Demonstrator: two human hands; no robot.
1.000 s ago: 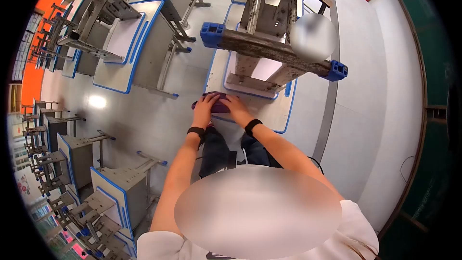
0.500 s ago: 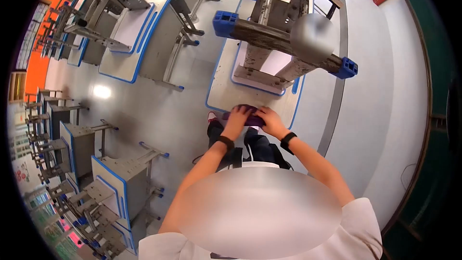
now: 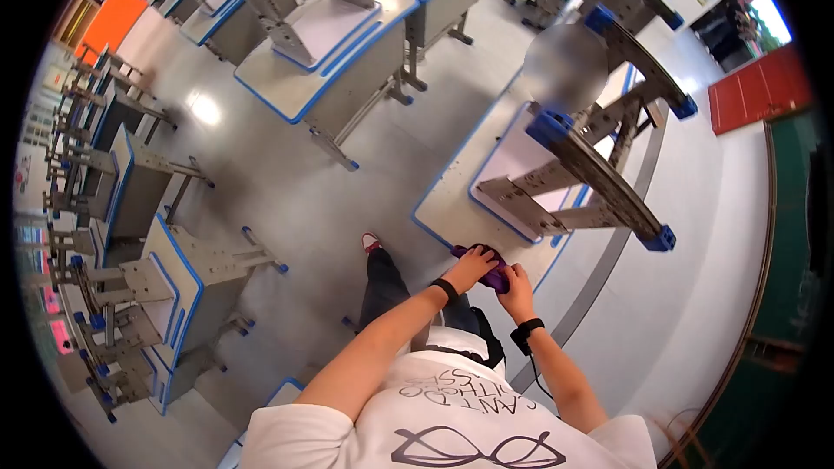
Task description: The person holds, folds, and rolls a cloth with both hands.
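A crumpled purple cloth [image 3: 496,279] is between my two hands, by the near edge of a desk [image 3: 452,204]. My left hand [image 3: 472,268] lies over the cloth with its fingers curled onto it. On the other side, my right hand [image 3: 517,293] pinches the right end of the cloth. Part of the cloth is hidden under my fingers. On that desk rests an upturned chair [image 3: 599,161], its seat down and its blue-capped legs sticking up towards me.
More desks with upturned chairs stand to the left, including one desk [image 3: 317,52] across the aisle and another [image 3: 178,295] lower left. A red cabinet-like box [image 3: 758,94] and a green board [image 3: 795,217] are along the right wall. Grey floor [image 3: 287,182] runs between the rows.
My view has turned, and the desk now appears further right. Both hands have stayed on the cloth; the left now reaches across it, and the right grips its end. One foot has stepped out left.
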